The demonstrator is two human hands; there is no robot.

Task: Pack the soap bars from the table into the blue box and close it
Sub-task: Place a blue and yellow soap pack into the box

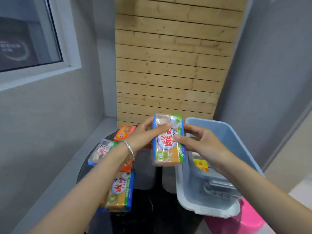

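Note:
Both hands hold one wrapped soap bar [168,144] up above the dark round table [146,208], just left of the open blue box [234,132]. My left hand [145,134], with a silver bracelet on the wrist, grips its left edge. Fingers of my right hand [199,142] press on its right edge. Several more soap bars lie on the table under my left arm: one with a blue wrapper [120,193], an orange one [125,132] and a pale one [101,152]. A yellow-labelled bar [200,164] lies inside the box.
A wooden slatted panel [172,61] stands behind the table. Grey walls close in on the left and right, with a window [28,34] at upper left. Something pink [251,218] lies beside the box's near right corner.

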